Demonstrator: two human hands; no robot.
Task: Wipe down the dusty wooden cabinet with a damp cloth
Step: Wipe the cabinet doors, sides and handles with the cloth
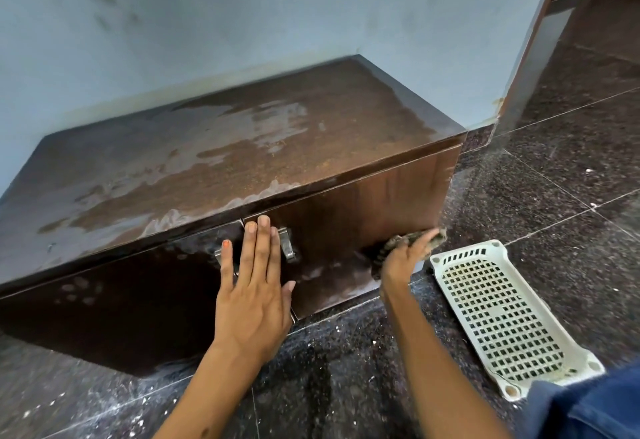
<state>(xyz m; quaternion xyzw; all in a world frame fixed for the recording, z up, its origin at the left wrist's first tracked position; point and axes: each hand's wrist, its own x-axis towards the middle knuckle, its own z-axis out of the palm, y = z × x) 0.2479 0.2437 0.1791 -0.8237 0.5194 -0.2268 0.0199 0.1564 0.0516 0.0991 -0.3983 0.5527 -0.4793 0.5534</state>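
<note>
Two doors face us on the low wooden cabinet (242, 147), which sits on the dark speckled floor (346, 386) against the pale blue wall (242, 22), and its broad top is a patchwork: wet, glossy streaks beside duller brown stretches that look dusty or half dried. Down on the front, the right door (363, 230) is getting the attention now. To do this pass well, I'd say keep the strokes overlapping and run them right out to the door's edge and bottom lip, turning the rag to a cleaner face when it loads up. The left hand (252, 282) lies flat, fingers straight and together, pressed across the seam between the doors and over the metal handles (287, 242), bracing them shut, which seems wise so the door doesn't swing under pressure. The right hand (401, 262) is bunched around the cloth (408, 239), a dark, mottled wad, pushed against the lower right corner of that door. Just beside it on the floor lies a white perforated plastic tray (502, 317).
</note>
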